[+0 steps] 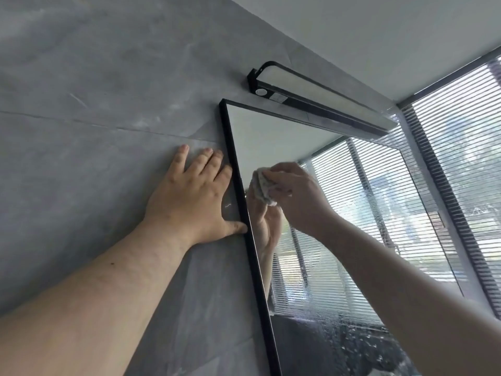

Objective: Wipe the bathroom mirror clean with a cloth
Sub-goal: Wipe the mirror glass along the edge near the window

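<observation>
A black-framed mirror [271, 137] hangs on a grey stone-look wall, seen from below at a steep angle. My right hand [295, 194] grips a crumpled whitish cloth [264, 188] and presses it against the glass near the upper left part, close to the frame. My left hand [195, 196] lies flat on the wall with fingers straight and spread, its thumb touching the mirror's left frame edge. Water droplets and streaks cover the lower part of the glass. The mirror reflects my right hand and the window blinds.
A black bar lamp [320, 99] is fixed to the wall just above the mirror's top edge. At the right, a window with horizontal blinds [461, 147] meets the wall. A white ceiling is overhead.
</observation>
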`<action>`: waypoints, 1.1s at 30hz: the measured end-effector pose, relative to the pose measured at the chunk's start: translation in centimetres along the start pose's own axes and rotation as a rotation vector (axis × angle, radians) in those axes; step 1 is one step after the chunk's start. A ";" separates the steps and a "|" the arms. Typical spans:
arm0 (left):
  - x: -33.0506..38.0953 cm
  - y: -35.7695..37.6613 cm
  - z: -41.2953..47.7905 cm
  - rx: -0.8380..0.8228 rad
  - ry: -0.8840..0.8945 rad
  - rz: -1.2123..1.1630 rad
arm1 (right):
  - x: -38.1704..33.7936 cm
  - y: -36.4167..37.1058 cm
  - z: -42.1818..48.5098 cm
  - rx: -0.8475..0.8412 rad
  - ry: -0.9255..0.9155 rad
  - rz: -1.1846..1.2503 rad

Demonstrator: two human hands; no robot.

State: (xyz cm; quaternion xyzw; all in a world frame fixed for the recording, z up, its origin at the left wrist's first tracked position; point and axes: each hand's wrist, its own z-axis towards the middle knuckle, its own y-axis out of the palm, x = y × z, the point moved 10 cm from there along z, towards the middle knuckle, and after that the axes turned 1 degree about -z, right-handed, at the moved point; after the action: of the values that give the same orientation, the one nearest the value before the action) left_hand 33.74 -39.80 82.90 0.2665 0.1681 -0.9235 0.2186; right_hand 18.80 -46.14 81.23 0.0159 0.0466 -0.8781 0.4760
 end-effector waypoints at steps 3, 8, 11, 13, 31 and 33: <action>-0.2 -0.1 0.2 0.004 -0.019 -0.012 | -0.3 0.1 -5.1 -0.034 -0.021 0.022; -0.1 0.0 0.3 0.012 -0.022 0.015 | -0.3 0.9 -13.6 -0.147 -0.048 -0.067; -0.1 0.1 0.3 0.003 -0.021 0.016 | -0.4 1.2 -14.4 -0.178 -0.065 -0.076; 0.0 0.0 0.1 0.006 -0.023 0.008 | -1.1 1.0 -13.4 -0.185 -0.082 -0.080; 2.6 0.7 -3.1 -0.035 0.017 -0.010 | -2.2 1.2 -16.6 -0.173 -0.127 -0.083; 2.8 0.9 -3.1 -0.061 0.036 0.008 | -2.3 1.3 -17.1 -0.148 -0.158 -0.085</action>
State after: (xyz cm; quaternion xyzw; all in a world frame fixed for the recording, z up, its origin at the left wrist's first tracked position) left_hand 33.32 -40.11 78.64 0.2772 0.1990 -0.9121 0.2273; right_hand 20.86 -43.24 64.33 -0.0906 0.0740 -0.8902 0.4404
